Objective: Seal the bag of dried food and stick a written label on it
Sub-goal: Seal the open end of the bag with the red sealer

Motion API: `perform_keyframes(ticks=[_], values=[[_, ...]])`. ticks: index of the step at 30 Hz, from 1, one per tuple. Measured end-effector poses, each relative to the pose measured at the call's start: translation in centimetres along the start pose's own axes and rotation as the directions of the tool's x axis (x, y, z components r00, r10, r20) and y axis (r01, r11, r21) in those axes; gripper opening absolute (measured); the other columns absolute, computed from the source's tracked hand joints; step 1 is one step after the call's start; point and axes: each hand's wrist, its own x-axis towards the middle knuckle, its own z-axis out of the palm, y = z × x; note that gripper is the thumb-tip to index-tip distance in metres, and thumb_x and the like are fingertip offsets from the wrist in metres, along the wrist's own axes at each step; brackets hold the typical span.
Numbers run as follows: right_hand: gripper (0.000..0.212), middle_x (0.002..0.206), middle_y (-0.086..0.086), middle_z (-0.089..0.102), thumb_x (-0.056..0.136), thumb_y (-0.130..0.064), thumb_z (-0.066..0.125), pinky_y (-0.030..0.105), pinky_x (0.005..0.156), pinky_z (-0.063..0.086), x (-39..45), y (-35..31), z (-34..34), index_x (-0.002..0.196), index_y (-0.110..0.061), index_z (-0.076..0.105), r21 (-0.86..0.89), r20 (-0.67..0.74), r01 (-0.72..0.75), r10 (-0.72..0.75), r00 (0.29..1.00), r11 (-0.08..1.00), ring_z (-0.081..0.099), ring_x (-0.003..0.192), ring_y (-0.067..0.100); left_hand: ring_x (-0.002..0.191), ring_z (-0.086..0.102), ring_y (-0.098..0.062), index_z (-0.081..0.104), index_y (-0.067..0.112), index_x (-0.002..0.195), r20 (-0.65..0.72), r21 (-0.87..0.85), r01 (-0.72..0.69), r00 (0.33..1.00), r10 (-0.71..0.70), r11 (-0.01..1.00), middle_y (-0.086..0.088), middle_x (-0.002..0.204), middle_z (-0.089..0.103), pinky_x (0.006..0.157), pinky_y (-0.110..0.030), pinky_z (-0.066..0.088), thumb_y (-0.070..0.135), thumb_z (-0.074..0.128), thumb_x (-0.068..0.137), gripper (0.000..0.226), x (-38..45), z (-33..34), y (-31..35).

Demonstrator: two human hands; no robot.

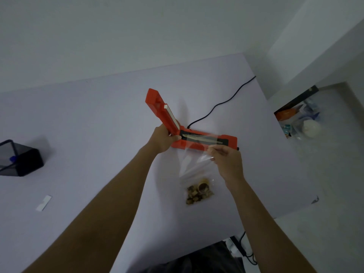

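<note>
Two bare hands work at an orange heat sealer (204, 141) that sits on a pale table (98, 119) with its lid (162, 111) raised at a steep angle. The left hand (164, 139) grips the hinge end, fingers curled around the base of the lid and thumb pressed near the black sealing strip (202, 139). The right hand (226, 160) pinches the top edge of a clear plastic bag (192, 168), thumb and fingers together on the film, holding its mouth across the strip. The dried food (199, 192) lies bunched at the bag's bottom, nearer the person. A black cable (220, 103) runs away from the sealer. A white label (43, 202) lies well apart on the left, near a black mesh holder (21, 160).
</note>
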Motion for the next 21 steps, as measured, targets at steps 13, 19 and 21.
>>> perform_keyframes(ticks=[13, 19, 21], values=[[0.006, 0.072, -0.002, 0.073, 0.083, -0.016, 0.071, 0.030, 0.077, 0.057, -1.2, -0.6, -0.4, 0.083, -0.021, 0.075, 0.043, 0.022, 0.026, -0.027, 0.999, 0.999, 0.067, 0.067, 0.009, 0.102, 0.061, -0.020, 0.058, 0.016, 0.119, -0.002, 0.001, -0.004, 1.000, 0.004, 1.000, -0.001, 0.111, 0.064, 0.089, -0.027, 0.046, 0.014, 0.064, 0.086, 0.034, -0.1, -0.1, -0.2], [0.006, 0.081, 0.003, 0.073, 0.088, -0.009, 0.066, 0.017, 0.066, 0.053, -2.1, -0.5, -1.4, 0.090, -0.012, 0.071, 0.098, 0.088, 0.025, -0.033, 0.996, 0.995, 0.067, 0.071, 0.011, 0.105, 0.061, -0.020, 0.058, 0.021, 0.114, -0.006, -0.029, 0.007, 1.000, -0.008, 1.000, 0.001, 0.109, 0.063, 0.087, -0.026, 0.047, 0.016, 0.066, 0.085, 0.030, -0.6, -0.3, 0.3], [0.007, 0.082, 0.007, 0.073, 0.088, -0.005, 0.065, 0.015, 0.064, 0.052, -2.3, -0.4, -1.5, 0.093, -0.006, 0.071, 0.117, 0.103, 0.026, -0.038, 0.994, 0.993, 0.067, 0.069, 0.010, 0.117, 0.055, -0.021, 0.048, 0.017, 0.128, 0.003, -0.122, 0.071, 0.997, -0.071, 0.990, 0.001, 0.124, 0.058, 0.092, -0.030, 0.047, 0.012, 0.065, 0.085, 0.046, -1.3, -0.4, 0.7]])
